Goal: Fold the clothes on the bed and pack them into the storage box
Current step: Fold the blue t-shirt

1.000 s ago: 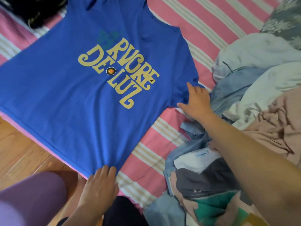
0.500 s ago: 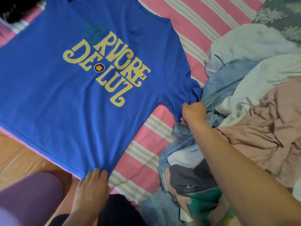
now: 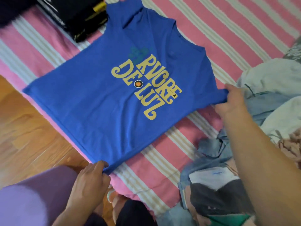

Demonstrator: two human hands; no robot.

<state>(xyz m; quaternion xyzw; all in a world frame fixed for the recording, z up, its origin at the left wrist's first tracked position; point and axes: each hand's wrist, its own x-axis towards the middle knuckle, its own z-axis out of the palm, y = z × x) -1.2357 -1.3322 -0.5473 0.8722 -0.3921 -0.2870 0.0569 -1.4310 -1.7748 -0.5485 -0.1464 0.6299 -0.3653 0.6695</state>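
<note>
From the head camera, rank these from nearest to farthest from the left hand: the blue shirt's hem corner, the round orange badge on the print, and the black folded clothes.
1. Hem corner: pinched in the left hand.
2. Orange badge: mid-shirt, up and to the right.
3. Black folded clothes: far end of the bed, top left.

Both forearms bare, no sleeves reaching the wrists, left hand (image 3: pixel 91 180) and right hand (image 3: pixel 232 103) without rings; lower left of the frame, purple trousers (image 3: pixel 32 201) over the leg.
</note>
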